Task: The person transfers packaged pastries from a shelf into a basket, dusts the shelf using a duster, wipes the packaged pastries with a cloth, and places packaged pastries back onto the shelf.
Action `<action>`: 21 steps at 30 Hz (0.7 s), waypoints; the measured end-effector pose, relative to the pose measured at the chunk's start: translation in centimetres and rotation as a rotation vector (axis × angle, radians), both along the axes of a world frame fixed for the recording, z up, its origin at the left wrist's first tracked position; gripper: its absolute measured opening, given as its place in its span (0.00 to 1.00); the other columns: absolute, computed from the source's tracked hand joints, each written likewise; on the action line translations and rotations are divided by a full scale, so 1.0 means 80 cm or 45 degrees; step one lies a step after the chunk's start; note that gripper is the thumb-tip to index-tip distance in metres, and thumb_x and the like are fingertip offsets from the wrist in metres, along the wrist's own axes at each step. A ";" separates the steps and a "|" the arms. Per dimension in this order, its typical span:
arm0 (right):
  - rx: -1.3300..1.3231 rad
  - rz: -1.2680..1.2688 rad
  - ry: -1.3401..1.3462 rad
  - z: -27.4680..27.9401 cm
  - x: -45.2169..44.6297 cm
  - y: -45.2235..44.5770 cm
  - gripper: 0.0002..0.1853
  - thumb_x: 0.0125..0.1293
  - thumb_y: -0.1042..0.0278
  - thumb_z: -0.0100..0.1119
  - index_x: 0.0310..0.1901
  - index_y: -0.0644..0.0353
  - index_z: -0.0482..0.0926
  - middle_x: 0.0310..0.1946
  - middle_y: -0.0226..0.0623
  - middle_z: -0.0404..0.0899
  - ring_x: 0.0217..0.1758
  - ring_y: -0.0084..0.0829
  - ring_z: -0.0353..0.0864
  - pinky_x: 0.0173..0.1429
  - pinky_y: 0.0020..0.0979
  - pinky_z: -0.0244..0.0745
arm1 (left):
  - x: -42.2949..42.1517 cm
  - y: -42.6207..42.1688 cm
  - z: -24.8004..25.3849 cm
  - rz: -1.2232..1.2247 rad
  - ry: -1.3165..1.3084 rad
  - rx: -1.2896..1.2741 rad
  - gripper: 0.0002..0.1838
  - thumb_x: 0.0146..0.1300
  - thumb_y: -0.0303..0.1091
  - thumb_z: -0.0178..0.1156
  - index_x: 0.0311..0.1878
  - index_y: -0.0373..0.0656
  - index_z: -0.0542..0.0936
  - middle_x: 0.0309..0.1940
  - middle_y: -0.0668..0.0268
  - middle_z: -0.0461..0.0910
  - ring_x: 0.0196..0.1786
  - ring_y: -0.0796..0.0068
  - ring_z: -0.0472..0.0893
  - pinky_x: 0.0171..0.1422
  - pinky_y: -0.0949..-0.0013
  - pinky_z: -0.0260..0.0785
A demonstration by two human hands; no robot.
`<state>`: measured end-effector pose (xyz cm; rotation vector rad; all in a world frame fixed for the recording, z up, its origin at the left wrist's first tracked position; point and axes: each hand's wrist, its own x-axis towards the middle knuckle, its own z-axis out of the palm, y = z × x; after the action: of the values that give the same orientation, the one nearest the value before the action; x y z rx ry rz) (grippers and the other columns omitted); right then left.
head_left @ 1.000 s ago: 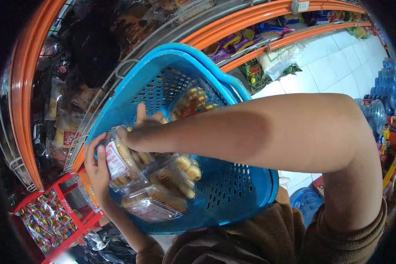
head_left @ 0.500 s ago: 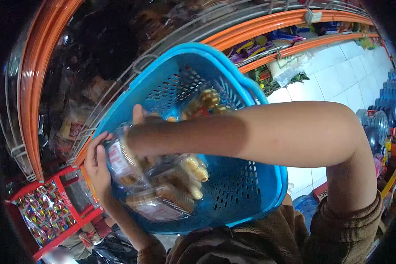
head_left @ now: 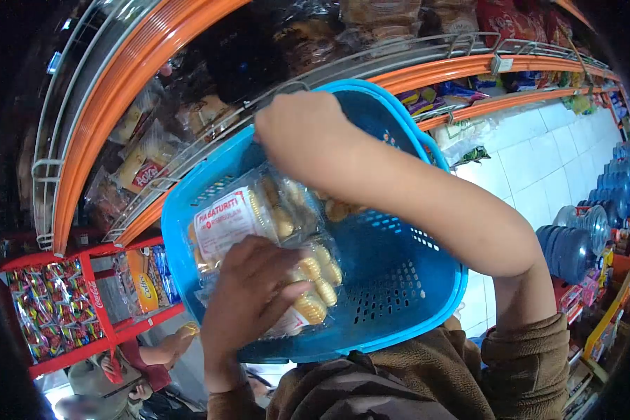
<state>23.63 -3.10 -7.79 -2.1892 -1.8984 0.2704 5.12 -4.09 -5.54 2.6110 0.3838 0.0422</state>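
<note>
Packs of pale, ridged pastries in clear plastic lie in a blue shopping basket (head_left: 381,269). One labelled pack (head_left: 224,220) has red print on white and leans on the basket's left side. My left hand (head_left: 255,283) is over the packs, its thumb apart from the fingers, near the ridged pastries (head_left: 318,273). At the basket's far rim, beside the wire shelf edge, my right hand (head_left: 304,133) is closed like a fist. Its fingertips are turned away, so what it grips is hidden. More round brown pieces (head_left: 339,208) show partly under my right forearm.
Shelves with orange edging (head_left: 112,115) and wire rails curve around the basket, holding wrapped snacks (head_left: 150,161). A red rack of sweets (head_left: 56,308) stands at left, with a person (head_left: 105,378) below it. Large water bottles (head_left: 567,252) stand on the tiled floor at right.
My right hand has risen from the packs to the basket's far rim. My left hand has moved from the basket's left side onto the packs. The labelled pack now lies flatter, print showing.
</note>
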 end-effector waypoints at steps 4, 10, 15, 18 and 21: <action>-0.171 0.153 0.281 0.005 0.009 0.008 0.12 0.56 0.60 0.55 0.32 0.59 0.82 0.29 0.38 0.81 0.34 0.34 0.82 0.35 0.36 0.76 | 0.002 0.002 -0.026 -0.172 -0.047 0.048 0.12 0.52 0.38 0.62 0.33 0.39 0.76 0.28 0.65 0.72 0.34 0.63 0.71 0.42 0.62 0.62; -1.156 0.435 0.763 -0.001 -0.009 -0.004 0.25 0.65 0.46 0.46 0.30 0.64 0.79 0.17 0.39 0.77 0.21 0.34 0.78 0.28 0.35 0.74 | -0.019 0.035 -0.019 -0.166 -0.183 -0.280 0.13 0.44 0.37 0.67 0.24 0.40 0.74 0.24 0.64 0.72 0.31 0.63 0.72 0.37 0.63 0.62; -1.394 0.991 0.362 -0.031 -0.045 0.000 0.30 0.66 0.43 0.39 0.37 0.67 0.79 0.31 0.41 0.80 0.33 0.34 0.80 0.42 0.37 0.73 | -0.024 0.053 -0.017 -0.133 -0.315 -0.491 0.19 0.33 0.44 0.70 0.19 0.41 0.72 0.22 0.65 0.70 0.34 0.62 0.71 0.38 0.64 0.62; -1.605 1.140 0.434 -0.041 -0.050 -0.003 0.27 0.67 0.48 0.34 0.39 0.61 0.81 0.42 0.39 0.81 0.46 0.32 0.78 0.56 0.39 0.67 | -0.018 0.046 -0.015 -0.046 -0.239 -0.225 0.19 0.31 0.43 0.71 0.18 0.42 0.73 0.26 0.64 0.70 0.37 0.62 0.71 0.39 0.64 0.62; -1.401 1.052 0.693 -0.036 -0.047 -0.006 0.19 0.64 0.57 0.47 0.31 0.67 0.80 0.30 0.43 0.82 0.34 0.34 0.82 0.42 0.35 0.76 | -0.022 0.055 -0.017 0.031 -0.205 -0.214 0.19 0.28 0.41 0.72 0.17 0.42 0.73 0.31 0.62 0.69 0.39 0.62 0.71 0.41 0.65 0.63</action>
<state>19.88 -3.55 -10.68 -1.2057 -2.4089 2.1866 3.36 0.28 -6.93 2.4169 0.3458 0.2173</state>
